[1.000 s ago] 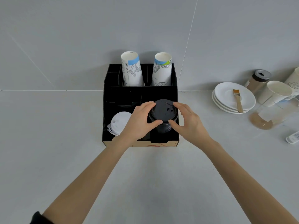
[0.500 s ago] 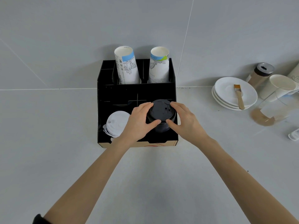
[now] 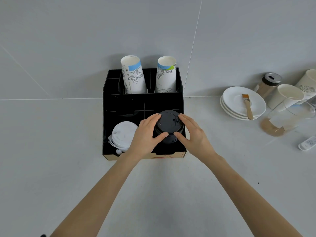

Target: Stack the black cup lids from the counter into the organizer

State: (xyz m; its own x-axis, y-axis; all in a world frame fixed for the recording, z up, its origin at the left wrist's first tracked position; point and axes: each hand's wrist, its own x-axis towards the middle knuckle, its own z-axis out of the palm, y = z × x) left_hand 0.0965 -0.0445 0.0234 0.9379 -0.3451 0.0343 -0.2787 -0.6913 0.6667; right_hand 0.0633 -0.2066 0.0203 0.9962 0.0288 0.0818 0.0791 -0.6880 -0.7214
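A stack of black cup lids (image 3: 168,124) stands in the front right compartment of the black organizer (image 3: 109,103) against the wall. My left hand (image 3: 146,135) cups the stack's left side, thumb pressed on its lower front. On the stack's right side my right hand (image 3: 193,135) grips it, fingers at the top rim and thumb below. The stack's lower part is hidden by the compartment and my thumbs.
White lids (image 3: 122,135) fill the front left compartment. Two printed paper cup stacks (image 3: 133,77) (image 3: 165,76) stand in the back slots. To the right: white saucers (image 3: 236,110) with a brush (image 3: 247,106), a shaker jar (image 3: 267,85), white cups (image 3: 285,94), a glass pitcher (image 3: 287,118).
Both hands stay on the black lid stack, which sits at about the same height in its compartment. The view has shifted slightly; nothing else moved.
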